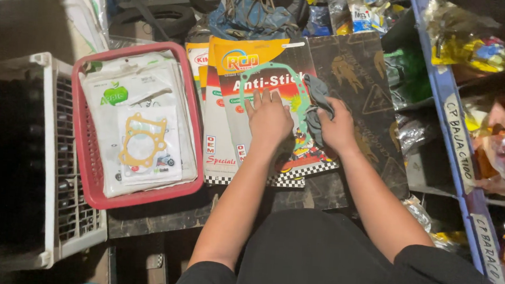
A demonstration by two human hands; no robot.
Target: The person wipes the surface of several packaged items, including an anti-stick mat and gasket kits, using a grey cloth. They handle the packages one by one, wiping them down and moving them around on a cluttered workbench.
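Left hand lies flat, fingers spread, palm pressing the thin green gasket onto the top printed card pack. Right hand is closed around a bunched grey rag, right at the gasket's right side. The gasket sits mid-stack, near the far edge of the dark sheet covering the desk.

Risks, as I read it:
- The gasket is a thin paper-like ring with narrow webs. If the rag drags sideways while the palm pins only one end, a web could crease or tear.
- The card packs look glossy and overlap loosely, so a push could slide the top one towards the red basket.
- Lighting is dim; a small nick would be easy to miss.

Materials: the red basket is rigid plastic with a rounded rim, full of slick clear-bagged gaskets, one tan gasket showing on top. A white slatted plastic crate stands left of it. The blue shelf upright on the right carries crinkly bagged parts.
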